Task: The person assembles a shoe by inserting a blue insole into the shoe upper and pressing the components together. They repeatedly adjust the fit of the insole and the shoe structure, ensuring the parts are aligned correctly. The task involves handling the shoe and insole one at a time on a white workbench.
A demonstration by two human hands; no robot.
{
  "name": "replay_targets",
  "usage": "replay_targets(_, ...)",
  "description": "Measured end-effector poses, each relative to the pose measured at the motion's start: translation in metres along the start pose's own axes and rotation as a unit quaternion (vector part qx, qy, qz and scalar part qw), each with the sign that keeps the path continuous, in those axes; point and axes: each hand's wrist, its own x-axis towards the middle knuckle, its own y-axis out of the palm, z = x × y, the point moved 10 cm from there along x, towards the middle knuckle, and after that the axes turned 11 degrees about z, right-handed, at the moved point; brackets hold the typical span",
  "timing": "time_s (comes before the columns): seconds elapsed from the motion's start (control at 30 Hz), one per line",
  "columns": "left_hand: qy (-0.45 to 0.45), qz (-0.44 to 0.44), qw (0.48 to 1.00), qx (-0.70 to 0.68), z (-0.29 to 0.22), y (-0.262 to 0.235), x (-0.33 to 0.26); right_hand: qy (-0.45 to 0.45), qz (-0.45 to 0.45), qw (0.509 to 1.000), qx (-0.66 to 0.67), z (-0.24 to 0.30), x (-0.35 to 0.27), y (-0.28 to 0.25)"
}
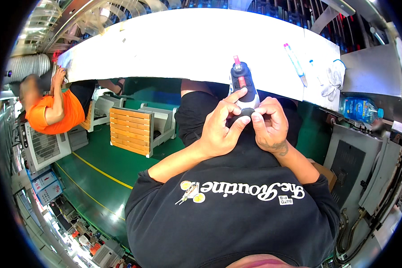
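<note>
Both hands are on a black-and-white shoe (250, 85) with red tabs and a round dial. The left hand (221, 123) grips it from the left, its index finger laid along the upper and its thumb pressing at the near end. The right hand (270, 123) is closed at the same end, thumb and index finger pinched together; the fingertips cover the exact point of contact. The remaining fingers of both hands are folded and partly hidden, and the sole is out of sight.

The shoe lies between the hands and extends beyond them, its far end over the near edge of the bench (165, 49). Whether it rests on that edge or is held above it cannot be told.

To the right on the bench are a pink-ended marker-like tool (295, 62), a thin blue-and-white stick (316, 71) of uncertain kind and a crumpled white glove (332, 81).

Containers: a clear bottle (362, 110) with a blue label lies on its side beyond the glove; its contents cannot be made out. A cardboard box (328, 176) is mostly concealed by the right arm, its inside not visible.

At far left, a co-worker (56, 111) in orange handles a greyish item, too small to identify.
</note>
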Motion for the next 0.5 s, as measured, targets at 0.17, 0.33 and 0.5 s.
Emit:
replay_targets(0.17,0.015,-0.001,1.000,0.015,0.003,-0.002,0.001,-0.001,0.009,0.999,-0.031,0.002,0.004,-0.001)
replay_targets(0.33,0.034,0.000,0.995,-0.095,0.025,0.003,0.002,0.056,0.026,0.993,-0.102,-0.001,0.007,-0.010)
replay_targets(0.5,0.053,0.078,0.995,0.036,0.001,-0.005,0.026,0.033,0.103,0.961,-0.256,0.027,0.044,-0.016)
